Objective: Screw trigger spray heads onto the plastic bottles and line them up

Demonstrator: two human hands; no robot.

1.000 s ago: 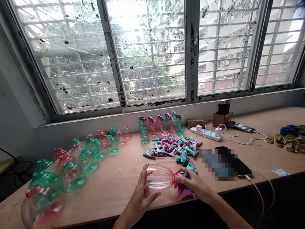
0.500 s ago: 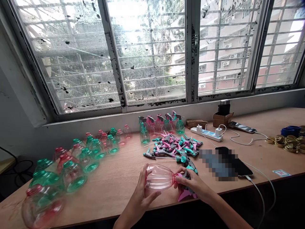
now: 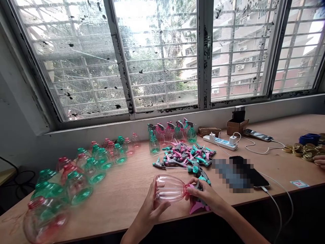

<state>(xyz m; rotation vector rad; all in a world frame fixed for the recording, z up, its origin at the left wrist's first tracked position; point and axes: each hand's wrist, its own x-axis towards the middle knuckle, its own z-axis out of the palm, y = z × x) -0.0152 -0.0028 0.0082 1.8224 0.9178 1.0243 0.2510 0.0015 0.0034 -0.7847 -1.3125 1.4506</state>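
Observation:
A clear pink spray bottle [image 3: 170, 188] lies sideways in the air over the table's front edge, its neck pointing right. My left hand [image 3: 152, 203] is closed around its base end. At the neck, my right hand [image 3: 200, 195] grips a pink and grey trigger sprayer head [image 3: 199, 206], with the collar up against the bottle's mouth. My fingers partly cover this joint, so how far it is screwed on cannot be seen. Just beyond my hands spreads a pile of loose pink, green and grey sprayer heads [image 3: 186, 156].
Several headless green and pink bottles [image 3: 78, 189] stand at left. Finished spray bottles [image 3: 154, 142] line the windowsill side. To the right are a power strip [image 3: 220, 142], a phone [image 3: 250, 173] with cables, and gold rings [image 3: 304, 152] with another person's hand [image 3: 320, 161] beside them.
Another person's hand has come into view at the right edge by the gold rings. My hands and the pink bottle have hardly moved.

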